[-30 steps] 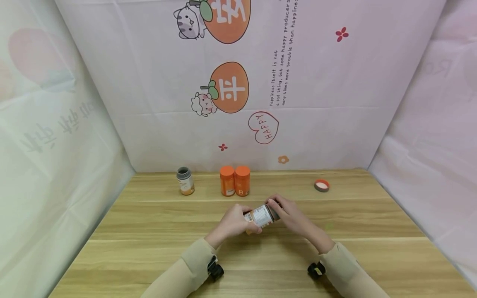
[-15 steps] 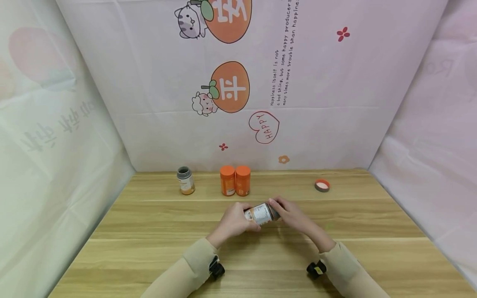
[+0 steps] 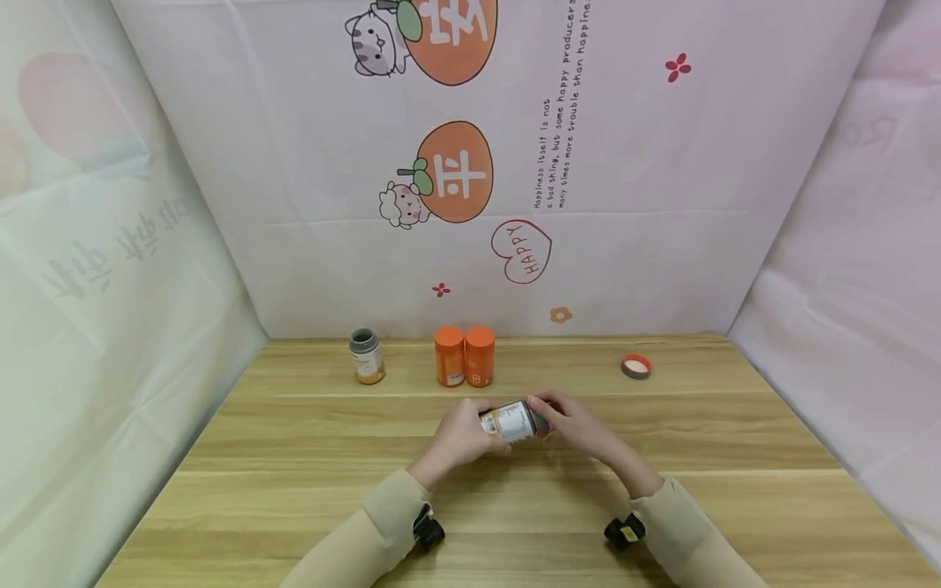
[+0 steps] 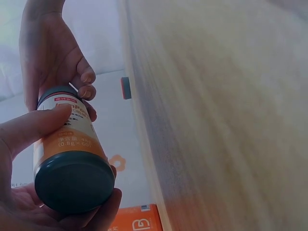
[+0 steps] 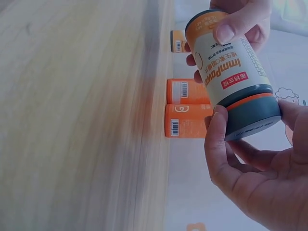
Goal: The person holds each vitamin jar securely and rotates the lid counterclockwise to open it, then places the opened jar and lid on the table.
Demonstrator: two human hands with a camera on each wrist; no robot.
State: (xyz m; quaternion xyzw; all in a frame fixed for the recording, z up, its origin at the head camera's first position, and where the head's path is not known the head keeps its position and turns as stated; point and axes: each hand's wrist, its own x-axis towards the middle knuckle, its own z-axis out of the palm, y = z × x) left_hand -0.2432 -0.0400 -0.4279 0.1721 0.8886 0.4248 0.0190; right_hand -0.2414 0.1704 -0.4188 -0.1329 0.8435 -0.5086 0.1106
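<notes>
A supplement bottle [image 3: 510, 422] with a white and orange label lies tilted on its side above the table, its base to the left. My left hand [image 3: 461, 434] grips the body, thumb across the label in the left wrist view. At the other end, my right hand [image 3: 577, 422] holds the dark cap [image 5: 252, 117] between thumb and fingers. An orange band shows at the cap's edge nearest the bottle body, in the right wrist view. The dark base [image 4: 74, 183] faces the left wrist camera.
An uncapped bottle [image 3: 367, 363] stands upright at the back left. Two orange bottles [image 3: 450, 359] with orange lids stand side by side at the back middle. A loose grey and orange cap [image 3: 635, 367] lies at the back right of the wooden table [image 3: 294, 457].
The held bottle has tilted slightly closer to level. My right fingers have shifted a little around the cap, while both arms stay almost in place. The standing bottles and loose cap have not moved.
</notes>
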